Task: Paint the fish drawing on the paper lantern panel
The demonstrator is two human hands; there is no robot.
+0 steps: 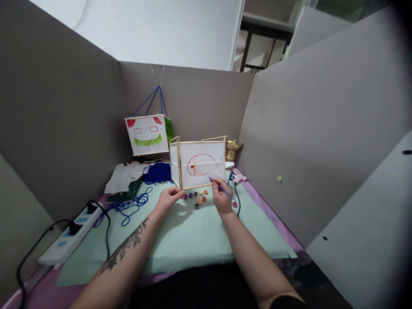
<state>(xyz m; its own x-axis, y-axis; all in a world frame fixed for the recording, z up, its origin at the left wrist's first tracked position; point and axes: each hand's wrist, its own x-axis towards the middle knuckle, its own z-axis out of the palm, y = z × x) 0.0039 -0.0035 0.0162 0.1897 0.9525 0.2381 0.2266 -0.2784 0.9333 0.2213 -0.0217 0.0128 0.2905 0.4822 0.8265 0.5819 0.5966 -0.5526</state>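
A wood-framed lantern (212, 150) with white panels is held up over the table, its front panel showing a red fish outline with a red eye. My left hand (170, 199) pinches the frame's lower left corner. In my right hand (222, 197) is a thin blue paintbrush (227, 193), its tip at the lower edge of the fish outline; the fingers are also close to the frame's lower right edge. Several small paint pots (201, 198) stand on the table below the lantern, and a red pot (234, 204) is beside my right hand.
A painted lantern (148, 135) hangs by blue cords at the back left. Blue yarn (157, 172), white cloth (120, 178) and a green packet (127, 192) lie below it. A power strip (72, 236) with black cables is at the left. Grey partitions (206, 103) enclose the table.
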